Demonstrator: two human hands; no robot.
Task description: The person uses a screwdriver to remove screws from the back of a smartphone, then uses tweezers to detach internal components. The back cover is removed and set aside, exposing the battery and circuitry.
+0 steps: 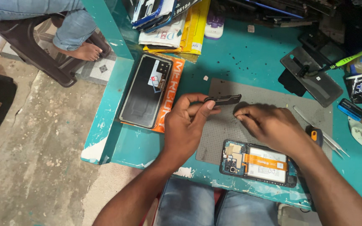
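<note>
The left hand [186,125] is pinching a small black plastic part [223,99] between thumb and fingers, holding it raised above the grey work mat [256,94] so both ends are staying accessible. The right hand [269,125] is closing its fingertips at the part's right end. The opened phone [258,163] is lying face down along the mat's front edge, internals exposed. Tweezers [321,134] are resting by the mat's right edge. A back cover [145,90] is lying near the tabletop's left edge.

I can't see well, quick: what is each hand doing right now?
Left hand: closed, pinching a small dark flat part.
Right hand: fingers curled by the part's end; whether it grips it cannot be told.
</note>
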